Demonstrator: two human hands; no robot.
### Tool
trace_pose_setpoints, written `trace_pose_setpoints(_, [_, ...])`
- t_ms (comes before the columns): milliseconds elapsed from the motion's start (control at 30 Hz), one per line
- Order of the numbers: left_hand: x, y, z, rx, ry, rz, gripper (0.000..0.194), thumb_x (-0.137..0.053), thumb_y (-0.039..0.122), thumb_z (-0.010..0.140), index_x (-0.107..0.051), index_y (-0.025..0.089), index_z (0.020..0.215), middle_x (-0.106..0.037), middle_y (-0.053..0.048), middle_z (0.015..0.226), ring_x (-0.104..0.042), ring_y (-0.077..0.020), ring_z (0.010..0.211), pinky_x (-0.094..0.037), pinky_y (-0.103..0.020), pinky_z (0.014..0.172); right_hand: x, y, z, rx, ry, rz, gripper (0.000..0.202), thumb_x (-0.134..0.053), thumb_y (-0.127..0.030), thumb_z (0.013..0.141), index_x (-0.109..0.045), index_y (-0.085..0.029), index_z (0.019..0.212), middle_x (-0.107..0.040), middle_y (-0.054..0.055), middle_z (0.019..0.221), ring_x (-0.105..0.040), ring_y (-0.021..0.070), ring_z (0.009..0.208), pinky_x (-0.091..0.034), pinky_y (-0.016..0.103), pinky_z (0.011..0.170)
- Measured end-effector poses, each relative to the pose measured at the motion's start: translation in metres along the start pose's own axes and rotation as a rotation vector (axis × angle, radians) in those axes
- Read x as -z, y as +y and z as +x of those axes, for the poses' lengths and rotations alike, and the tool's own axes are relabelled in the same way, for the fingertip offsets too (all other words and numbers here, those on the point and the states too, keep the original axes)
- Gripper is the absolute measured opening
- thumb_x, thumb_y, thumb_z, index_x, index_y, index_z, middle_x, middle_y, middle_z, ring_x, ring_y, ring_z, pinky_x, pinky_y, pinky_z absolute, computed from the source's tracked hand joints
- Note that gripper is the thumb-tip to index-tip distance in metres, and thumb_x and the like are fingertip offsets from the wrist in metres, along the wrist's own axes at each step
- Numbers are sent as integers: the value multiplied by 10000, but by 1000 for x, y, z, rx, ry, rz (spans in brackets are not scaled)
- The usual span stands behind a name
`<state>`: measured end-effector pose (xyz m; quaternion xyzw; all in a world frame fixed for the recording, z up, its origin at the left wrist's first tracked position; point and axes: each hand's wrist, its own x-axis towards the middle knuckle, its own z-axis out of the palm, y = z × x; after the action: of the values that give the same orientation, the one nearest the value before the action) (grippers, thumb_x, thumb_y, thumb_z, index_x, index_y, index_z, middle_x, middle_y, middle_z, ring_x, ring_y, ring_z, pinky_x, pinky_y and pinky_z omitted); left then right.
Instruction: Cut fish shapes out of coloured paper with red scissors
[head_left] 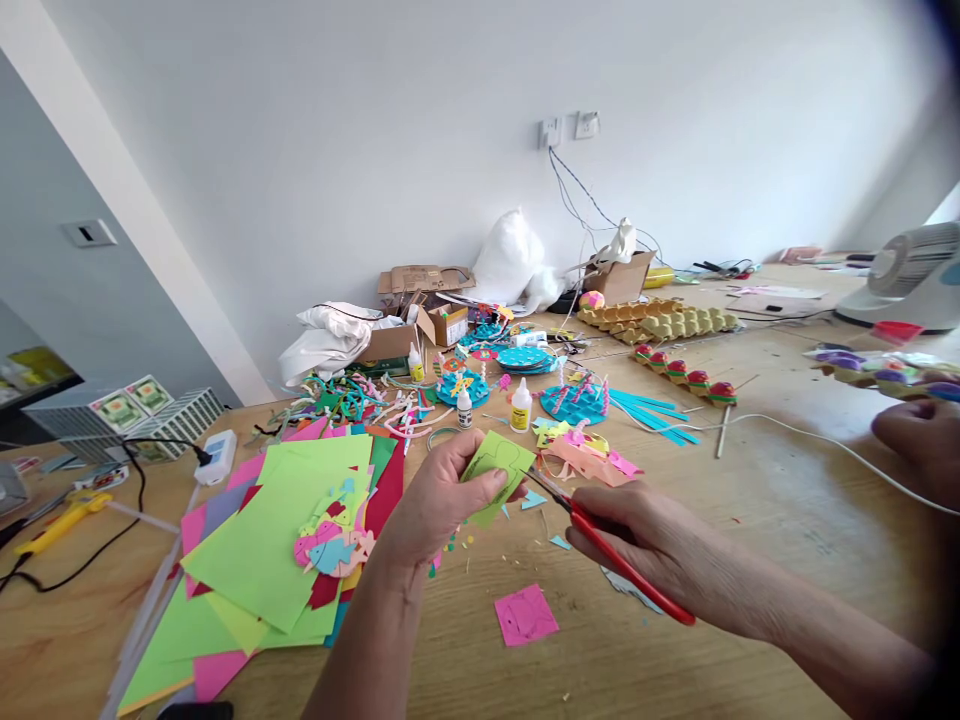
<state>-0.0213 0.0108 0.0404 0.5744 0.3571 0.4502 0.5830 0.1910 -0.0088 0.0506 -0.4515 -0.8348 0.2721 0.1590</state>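
Observation:
My left hand (450, 490) pinches a small green paper piece (496, 470) that carries a drawn outline. In my right hand (637, 530) is a pair of red-handled scissors (626, 560), its blades at the right edge of the green piece. How far the blades stand apart is hard to make out. Below, on the table, lies a pink paper square (526, 614) with a fish outline drawn on it. To the left, cut-out paper fish (330, 548) in several colours are heaped on large green sheets (259, 540).
Glue bottles (520, 405) stand behind my hands near blue decorated discs (576, 400). Egg cartons (667, 320) and painted pieces on sticks (686, 375) lie to the right. A white cable (817, 440) crosses the table toward another person's hand (919, 445). A yellow glue gun (64, 525) lies far left.

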Motion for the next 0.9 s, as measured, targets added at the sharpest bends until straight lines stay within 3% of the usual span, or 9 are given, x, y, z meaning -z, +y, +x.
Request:
trace_pose_setpoints(567, [3, -5, 2, -27, -40, -90, 131, -639, 255, 728, -572, 196, 823, -628, 18, 740, -616, -123, 653, -489, -272, 674, -2, -2, 4, 64, 78, -132, 373, -441, -410, 899, -526, -202, 601, -519, 3, 515, -421, 123, 459, -256, 248, 441])
trace_pose_setpoints(900, [3, -6, 3, -22, -68, -112, 86, -619, 212, 741, -574, 198, 814, -630, 31, 719, -620, -108, 634, -475, -249, 672, -2, 1, 3, 63, 50, -243, 398, -371, -405, 925, -493, -201, 606, -516, 11, 522, -397, 120, 456, -239, 254, 447])
